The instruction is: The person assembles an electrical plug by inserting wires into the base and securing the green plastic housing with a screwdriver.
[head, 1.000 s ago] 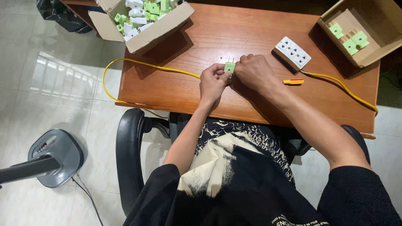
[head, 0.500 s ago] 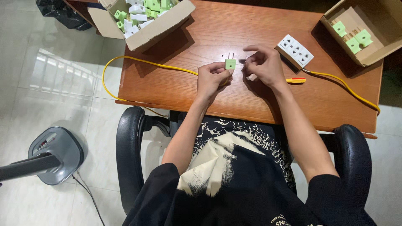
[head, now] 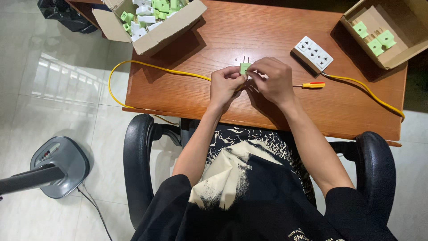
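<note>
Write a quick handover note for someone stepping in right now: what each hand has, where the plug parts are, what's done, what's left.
Left hand and right hand both pinch one small green two-pin plug above the brown wooden desk, pins pointing away.
The yellow cable runs under the hands to the white multi-socket block.
An orange-handled screwdriver lies right of the hands.
Done: a few green plugs sit in the right cardboard box.
Left: many green and white parts in the left cardboard box.
</note>
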